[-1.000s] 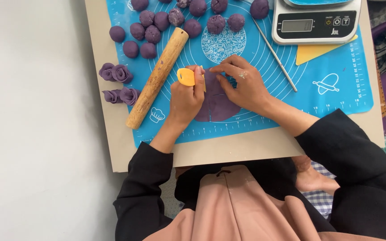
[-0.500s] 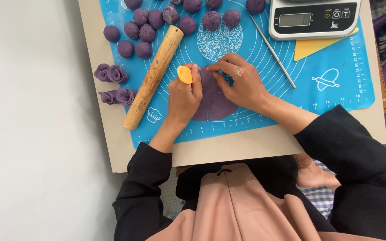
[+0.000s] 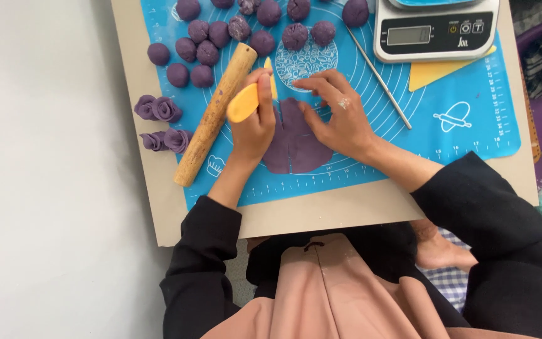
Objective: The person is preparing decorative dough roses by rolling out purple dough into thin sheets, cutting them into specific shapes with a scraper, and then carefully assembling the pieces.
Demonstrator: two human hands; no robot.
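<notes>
Dough point(image 3: 296, 141), rolled flat and purple, lies near the middle of the blue mat point(image 3: 472, 135), a little toward the mat's front edge, as overlapping rounds pressed into one sheet.

At the far left, off the mat on the bare left strip of the board point(image 3: 158, 207), sit four purple roses point(image 3: 158, 108) in two pairs, one pair behind the other. Behind them, at the mat's back left corner, is a cluster of dough balls point(image 3: 199, 50), which runs on along the back edge.

A wooden pin point(image 3: 216, 113) lies slanted on the mat's left side, its upper end near the balls, its lower end close to the left edge.

Just right of the pin, the left hand point(image 3: 252, 125) rests at the dough's left edge, fingers curled shut around an orange scraper point(image 3: 244, 102), which points toward the pin. The hand's heel covers part of the dough.

The right hand point(image 3: 340, 119) lies flat over the dough's right side, fingers spread narrow and bent, fingertips point(image 3: 301, 83) reaching to the back edge of the sheet; it holds nothing.

Right of that hand, a thin metal rod point(image 3: 381, 81) lies slanted on the mat. At the back right stands a scale point(image 3: 437, 31), with a yellow card point(image 3: 434, 72) poking out from under its front edge.
</notes>
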